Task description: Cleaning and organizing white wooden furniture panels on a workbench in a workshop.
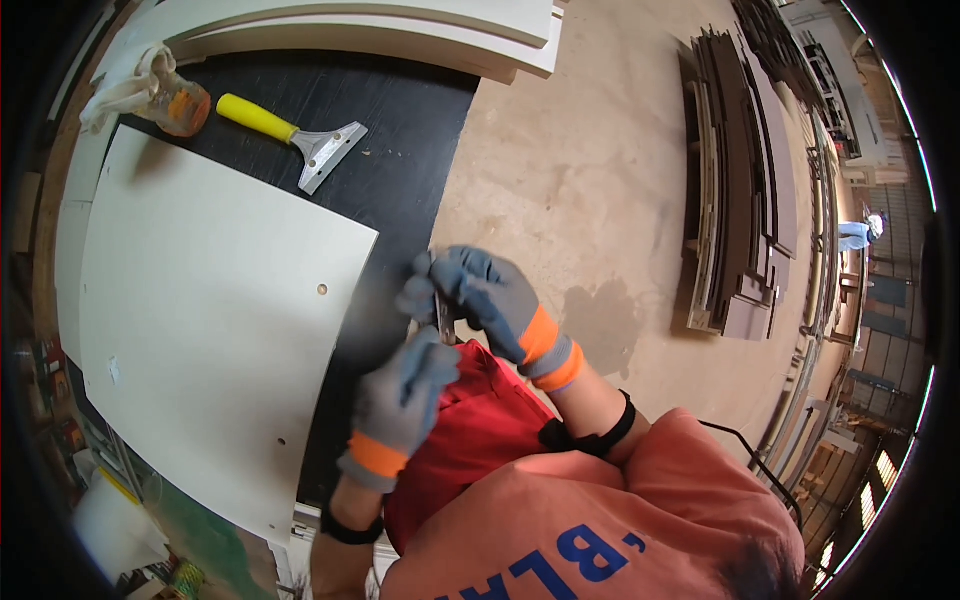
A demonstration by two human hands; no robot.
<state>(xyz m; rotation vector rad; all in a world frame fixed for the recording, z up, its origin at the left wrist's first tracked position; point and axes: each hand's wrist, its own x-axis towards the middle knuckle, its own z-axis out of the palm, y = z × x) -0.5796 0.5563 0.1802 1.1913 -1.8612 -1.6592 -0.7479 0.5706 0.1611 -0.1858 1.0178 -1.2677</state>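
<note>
Grey-blue work gloves with orange cuffs cover both hands, which meet in front of the red apron (pixel 475 400). Between them is a thin, narrow, metallic-looking piece (pixel 439 312), too small and blurred to name. My right hand (pixel 492 298) is closed around its upper part. The fingers of my left hand (pixel 408 385) pinch near its lower end. To the left of the hands lies a large white panel (pixel 215 290) with small round holes. Beyond it, a scraper (pixel 290 137) with a yellow handle and a wide metal head rests on the black tabletop (pixel 415 150).
A jar (pixel 178 108) with orange-brown contents and a pale cloth (pixel 135 85) over it stands at the far left. Long white boards (pixel 370 35) lie along the far edge. Stacked brown panels (pixel 740 190) stand on the right. A distant person (pixel 860 233) is at far right.
</note>
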